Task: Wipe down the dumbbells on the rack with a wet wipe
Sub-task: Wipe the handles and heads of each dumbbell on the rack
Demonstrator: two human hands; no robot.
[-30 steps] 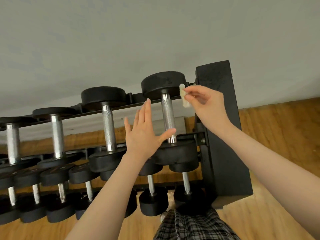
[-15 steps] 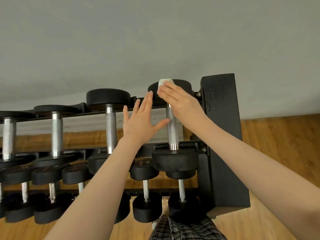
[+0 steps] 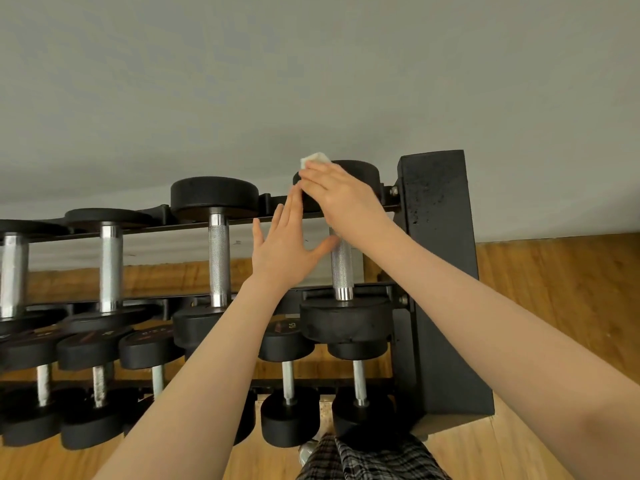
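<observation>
Head cam: right hand [image 3: 341, 195] pressed wet wipe [image 3: 314, 159] onto far head of rightmost top-rack dumbbell [image 3: 341, 268], fingers curled over it to scrub. Left hand [image 3: 284, 251] flat, fingers spread, thumb touching handle, prob. steadying.

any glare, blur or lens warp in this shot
Head view: wide-angle warp bows the black dumbbell rack's rails; soft, even light, bright sheen on the knurled steel handles; the right hand and white wet wipe look slightly soft.

One lower-tier dumbbell head [image 3: 286, 341] shows a pale number that looks like 12.5 (seen upside down), while the faint markings on its neighbouring heads [image 3: 152, 348] to the left are too blurred to read.
</observation>
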